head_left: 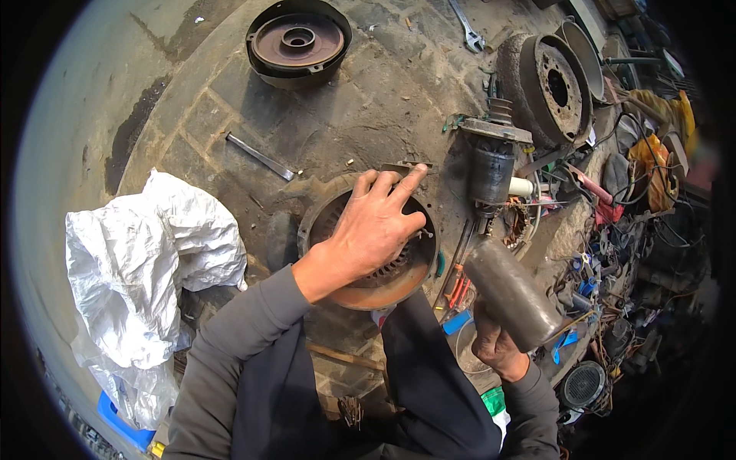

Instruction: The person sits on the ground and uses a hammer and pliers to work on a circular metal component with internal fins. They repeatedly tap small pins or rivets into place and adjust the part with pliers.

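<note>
A round metal motor housing [373,297] with a rusty inner wall and a slotted bottom lies between my knees. My left hand [356,238] reaches across it. Its fingertips hold a flat dark metal piece [397,165] against the far rim, with the thumb lower, over the opening. My right hand [498,346] is closed at the right, beside my knee, gripping a hammer [515,295] with a heavy cylindrical steel head. The head hides most of its handle and some of my fingers. The hammer is raised, apart from the housing.
A flat steel chisel [261,156] lies to the left, near a white sack [126,268]. Another round housing [297,46] sits far off, and an adjustable wrench [469,27] lies at the top. A motor rotor [491,169], a rusty drum [552,88] and heaped scrap [613,284] crowd the right.
</note>
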Demonstrator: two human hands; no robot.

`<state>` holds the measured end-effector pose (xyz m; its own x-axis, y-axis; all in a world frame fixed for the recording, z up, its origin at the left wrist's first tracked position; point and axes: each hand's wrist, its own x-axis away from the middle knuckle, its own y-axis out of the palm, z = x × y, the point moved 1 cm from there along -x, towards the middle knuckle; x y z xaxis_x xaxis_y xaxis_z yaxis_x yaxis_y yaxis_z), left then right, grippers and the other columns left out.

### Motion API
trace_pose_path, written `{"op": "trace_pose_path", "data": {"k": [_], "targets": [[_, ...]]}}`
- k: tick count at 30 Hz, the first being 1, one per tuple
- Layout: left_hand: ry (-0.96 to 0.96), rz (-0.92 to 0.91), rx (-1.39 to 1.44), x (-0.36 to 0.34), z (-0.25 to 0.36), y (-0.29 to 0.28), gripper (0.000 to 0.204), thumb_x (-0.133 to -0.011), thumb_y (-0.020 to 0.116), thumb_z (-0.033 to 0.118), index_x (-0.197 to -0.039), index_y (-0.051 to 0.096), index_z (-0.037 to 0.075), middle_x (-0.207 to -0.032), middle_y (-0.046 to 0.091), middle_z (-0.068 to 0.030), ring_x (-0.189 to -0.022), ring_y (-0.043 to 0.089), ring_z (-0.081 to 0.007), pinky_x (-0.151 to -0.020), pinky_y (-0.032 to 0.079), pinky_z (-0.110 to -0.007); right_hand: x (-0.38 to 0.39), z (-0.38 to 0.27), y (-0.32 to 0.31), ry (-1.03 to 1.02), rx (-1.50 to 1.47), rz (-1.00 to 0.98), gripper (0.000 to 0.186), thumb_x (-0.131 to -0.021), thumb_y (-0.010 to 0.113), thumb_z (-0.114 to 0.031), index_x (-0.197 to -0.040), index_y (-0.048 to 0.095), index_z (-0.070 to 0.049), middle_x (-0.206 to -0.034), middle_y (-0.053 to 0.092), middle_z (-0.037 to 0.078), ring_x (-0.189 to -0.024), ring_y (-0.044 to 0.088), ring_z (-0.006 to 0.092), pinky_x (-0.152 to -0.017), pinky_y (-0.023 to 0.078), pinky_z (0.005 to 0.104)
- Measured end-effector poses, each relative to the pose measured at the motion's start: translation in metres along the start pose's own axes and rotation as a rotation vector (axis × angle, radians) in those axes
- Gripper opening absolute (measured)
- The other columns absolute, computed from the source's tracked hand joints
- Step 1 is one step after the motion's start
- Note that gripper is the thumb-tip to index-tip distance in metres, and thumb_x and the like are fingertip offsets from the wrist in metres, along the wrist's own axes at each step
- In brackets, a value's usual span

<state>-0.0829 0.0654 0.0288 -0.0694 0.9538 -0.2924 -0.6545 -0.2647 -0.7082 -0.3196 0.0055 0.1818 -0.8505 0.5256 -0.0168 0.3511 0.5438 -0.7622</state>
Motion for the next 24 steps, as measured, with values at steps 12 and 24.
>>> {"op": "trace_pose_path", "data": {"k": [12, 24], "targets": [[-0.002, 0.005, -0.019, 0.002, -0.004, 0.0, 0.017, -0.08, 0.086, 0.017, -0.094, 0.078, 0.013, -0.168, 0.052, -0.0179, -0.129, 0.059, -0.0398, -0.11, 0.043, -0.058, 0.0, 0.004, 0.008, -0.074, 0.071, 0.066, 0.027, -0.102, 0.073, -0.011, -0.123, 0.069, 0.004, -0.091, 0.074, 0.019, -0.077, 0.076, 0.0374, -0.068, 0.059, 0.0456], [0.006, 0.013, -0.032, 0.0, -0.007, -0.001, 0.013, -0.08, 0.084, 0.016, -0.09, 0.077, 0.011, -0.167, 0.054, -0.017, -0.129, 0.059, -0.0382, -0.111, 0.043, -0.055, 0.011, 0.02, 0.019, 0.113, 0.038, -0.107, 0.027, -0.107, 0.065, -0.008, -0.13, 0.062, 0.004, -0.091, 0.07, 0.017, -0.075, 0.069, 0.0326, -0.068, 0.055, 0.0406]]}}
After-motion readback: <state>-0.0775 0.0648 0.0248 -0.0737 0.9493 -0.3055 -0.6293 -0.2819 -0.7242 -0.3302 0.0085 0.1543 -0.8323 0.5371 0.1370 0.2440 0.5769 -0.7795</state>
